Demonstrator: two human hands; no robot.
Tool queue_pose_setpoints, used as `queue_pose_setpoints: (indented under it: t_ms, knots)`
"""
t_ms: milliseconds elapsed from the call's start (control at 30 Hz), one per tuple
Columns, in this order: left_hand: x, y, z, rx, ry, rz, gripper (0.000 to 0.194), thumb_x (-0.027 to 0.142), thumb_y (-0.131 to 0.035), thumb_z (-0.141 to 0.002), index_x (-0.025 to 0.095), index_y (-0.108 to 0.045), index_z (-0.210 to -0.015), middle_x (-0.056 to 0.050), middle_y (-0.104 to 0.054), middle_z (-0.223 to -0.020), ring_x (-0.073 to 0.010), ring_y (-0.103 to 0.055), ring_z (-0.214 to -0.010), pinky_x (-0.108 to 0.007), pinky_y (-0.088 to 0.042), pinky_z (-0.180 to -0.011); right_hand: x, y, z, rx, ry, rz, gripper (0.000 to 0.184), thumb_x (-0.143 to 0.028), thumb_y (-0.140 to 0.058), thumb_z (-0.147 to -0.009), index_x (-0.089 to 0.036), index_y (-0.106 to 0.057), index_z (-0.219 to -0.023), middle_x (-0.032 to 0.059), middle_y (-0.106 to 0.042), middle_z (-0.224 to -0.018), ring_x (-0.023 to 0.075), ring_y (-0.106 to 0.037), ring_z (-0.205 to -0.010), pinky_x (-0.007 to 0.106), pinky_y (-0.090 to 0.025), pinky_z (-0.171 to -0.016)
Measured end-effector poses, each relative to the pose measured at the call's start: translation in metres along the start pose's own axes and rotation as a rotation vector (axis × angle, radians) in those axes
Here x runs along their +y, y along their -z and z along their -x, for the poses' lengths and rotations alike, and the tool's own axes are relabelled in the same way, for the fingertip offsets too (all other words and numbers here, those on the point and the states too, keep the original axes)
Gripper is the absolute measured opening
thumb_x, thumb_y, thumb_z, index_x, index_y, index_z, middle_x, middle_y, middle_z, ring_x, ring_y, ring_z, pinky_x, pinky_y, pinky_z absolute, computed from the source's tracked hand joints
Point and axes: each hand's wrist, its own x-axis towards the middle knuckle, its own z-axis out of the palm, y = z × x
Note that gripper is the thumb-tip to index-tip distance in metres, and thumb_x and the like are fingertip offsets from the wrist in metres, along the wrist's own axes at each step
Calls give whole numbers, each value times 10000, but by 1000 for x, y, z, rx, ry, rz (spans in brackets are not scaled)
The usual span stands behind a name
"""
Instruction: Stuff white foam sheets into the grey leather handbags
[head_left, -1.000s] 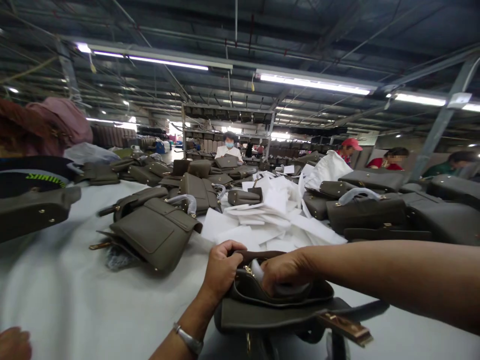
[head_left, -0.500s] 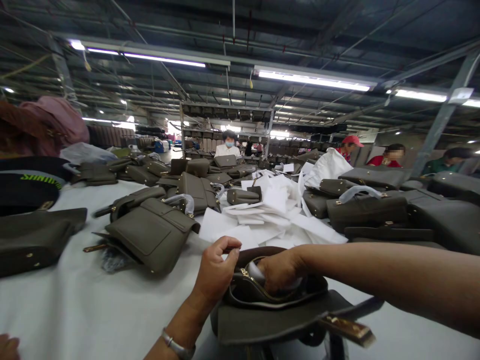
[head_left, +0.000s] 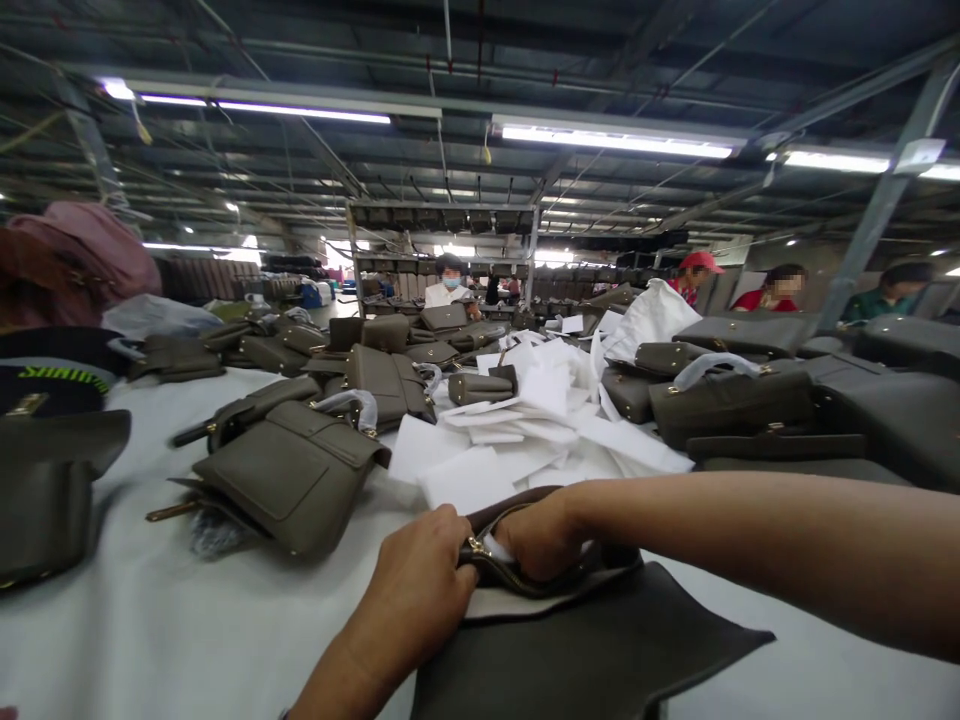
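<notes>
A dark olive handbag (head_left: pixel 592 645) lies in front of me with its flap hanging toward me and its zip open. My left hand (head_left: pixel 424 565) is closed on the left edge of the bag's mouth, beside the gold zipper (head_left: pixel 478 546). Deep in the opening is my right hand (head_left: pixel 544 535), its fingers hidden inside. A bit of white padding (head_left: pixel 495 547) shows next to it in the bag. Just beyond the bag lies a heap of white foam sheets (head_left: pixel 465 478).
More olive handbags lie to the left (head_left: pixel 292 475) and right (head_left: pixel 735 405) on the white-covered table (head_left: pixel 225 630). A dark cap (head_left: pixel 56 370) sits at far left. Several people work beyond the table, one wearing a mask (head_left: pixel 450 285).
My left hand has come down from a raised pinch onto the bag's edge. The flap now spreads wider toward me. My right hand stays inside, shifted slightly left.
</notes>
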Motion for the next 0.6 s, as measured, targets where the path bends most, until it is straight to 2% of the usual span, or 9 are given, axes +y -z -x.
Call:
queue_pose_setpoints:
  t_ms: [100, 267, 367, 500, 600]
  knots:
    - [-3, -1, -2, -9, -26, 55, 136, 134, -506, -678, 211, -601, -738, -30, -637, -855, -206, -599, -846, -299, -362, -711, -1, -3, -17, -54, 71, 57, 244, 57, -573, -529, -158, -484, -456, -53, -446, -525, 142, -503, -652, 260, -432, -727]
    - [-5, 1, -1, -29, -49, 102, 126, 171, -527, -700, 217, -622, -769, -33, -628, -876, -217, -591, -848, -309, -366, -737, -2, -8, -36, -48, 97, 90, 389, 121, -584, -497, -166, -373, -341, -55, -342, -451, 138, -473, -629, 262, -409, -727]
    - [-6, 2, -1, -38, -40, 129, 147, 201, -558, -692, 215, -625, -822, -39, -623, -913, -227, -583, -872, -310, -364, -733, 0, -7, -29, 13, 86, 43, 314, 81, -584, -528, -167, -418, -435, -56, -374, -494, 136, -482, -626, 254, -401, -676]
    - [-8, 2, -3, -1, -23, 143, 202, 213, -573, -679, 215, -623, -875, -37, -627, -925, -234, -578, -871, -319, -356, -734, 5, -7, -9, 123, 32, -59, 120, -63, -504, -699, -171, -492, -648, -43, -461, -576, 112, -470, -553, 227, -358, -545]
    - [-9, 0, -3, -22, -60, 220, 252, 205, -588, -664, 218, -634, -911, -31, -623, -923, -225, -574, -861, -304, -378, -737, 7, -13, -1, 227, 40, -90, 108, -133, -519, -740, -165, -479, -645, -42, -427, -568, 95, -420, -545, 219, -313, -530]
